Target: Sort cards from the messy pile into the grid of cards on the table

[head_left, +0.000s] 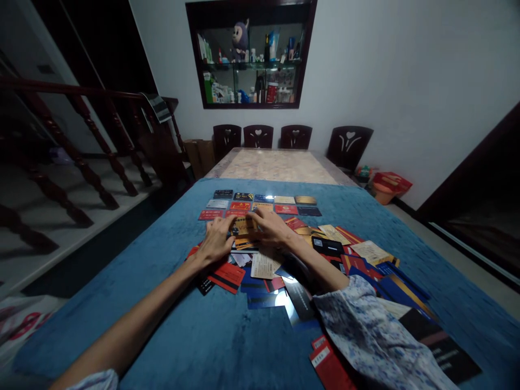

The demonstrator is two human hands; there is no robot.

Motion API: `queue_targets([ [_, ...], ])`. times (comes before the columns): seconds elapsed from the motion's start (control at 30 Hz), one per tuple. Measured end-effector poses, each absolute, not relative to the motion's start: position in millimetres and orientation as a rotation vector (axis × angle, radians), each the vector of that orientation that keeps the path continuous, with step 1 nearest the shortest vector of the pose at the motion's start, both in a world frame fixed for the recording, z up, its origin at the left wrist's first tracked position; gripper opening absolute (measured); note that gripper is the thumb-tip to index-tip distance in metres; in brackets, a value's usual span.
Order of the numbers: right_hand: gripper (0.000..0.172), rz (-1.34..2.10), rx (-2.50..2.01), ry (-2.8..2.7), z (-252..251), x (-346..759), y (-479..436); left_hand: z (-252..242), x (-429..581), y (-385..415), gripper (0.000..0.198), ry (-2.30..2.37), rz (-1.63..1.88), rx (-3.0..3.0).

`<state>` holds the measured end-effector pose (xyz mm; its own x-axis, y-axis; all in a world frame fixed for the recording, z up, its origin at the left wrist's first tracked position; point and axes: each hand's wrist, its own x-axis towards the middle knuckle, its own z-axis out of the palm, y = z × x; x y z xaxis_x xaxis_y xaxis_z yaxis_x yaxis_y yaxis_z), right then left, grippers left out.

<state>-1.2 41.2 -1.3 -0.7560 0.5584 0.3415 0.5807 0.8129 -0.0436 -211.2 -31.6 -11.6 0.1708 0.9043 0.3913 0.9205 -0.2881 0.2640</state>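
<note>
My left hand [216,238] and my right hand [271,227] meet over a gold-brown card [242,226] on the blue cloth [170,325]. Fingertips of both hands rest on that card's edges, bent and close together. Beyond the hands, cards lie in neat rows [260,205]: red, blue, dark and gold ones. A loose heap of cards [337,254] spreads under and to the right of my right forearm, reaching the near edge.
The blue cloth covers the near half of a long table; bare marble top [276,165] lies beyond. Several dark chairs [349,145] stand at the far end. A wall cabinet [249,54] holds bottles and a toy. Stair railing [81,124] runs at left.
</note>
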Motion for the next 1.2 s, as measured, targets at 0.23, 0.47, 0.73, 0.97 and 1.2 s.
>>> queue_targets([
  [0.23,0.053,-0.192,-0.88,-2.616,3.7,13.0,55.9,6.7,-198.2,-11.6,0.053,-1.775,-0.574,-2.423],
  [0.47,0.034,-0.219,-0.781,-2.586,7.7,23.9,76.0,16.6,-188.5,14.3,0.053,-1.679,-0.457,-2.385],
  [0.73,0.014,-0.116,-0.931,-2.666,15.9,33.3,97.3,21.3,-173.2,49.5,0.045,-1.654,-0.316,-2.446],
  [0.97,0.018,-0.114,-1.112,-2.729,19.1,33.5,115.3,20.7,-162.1,78.4,0.043,-1.64,-0.179,-2.471],
  [1.2,0.025,-0.114,-1.294,-2.777,21.0,26.6,126.5,14.7,-161.9,102.9,0.042,-1.661,-0.067,-2.507],
])
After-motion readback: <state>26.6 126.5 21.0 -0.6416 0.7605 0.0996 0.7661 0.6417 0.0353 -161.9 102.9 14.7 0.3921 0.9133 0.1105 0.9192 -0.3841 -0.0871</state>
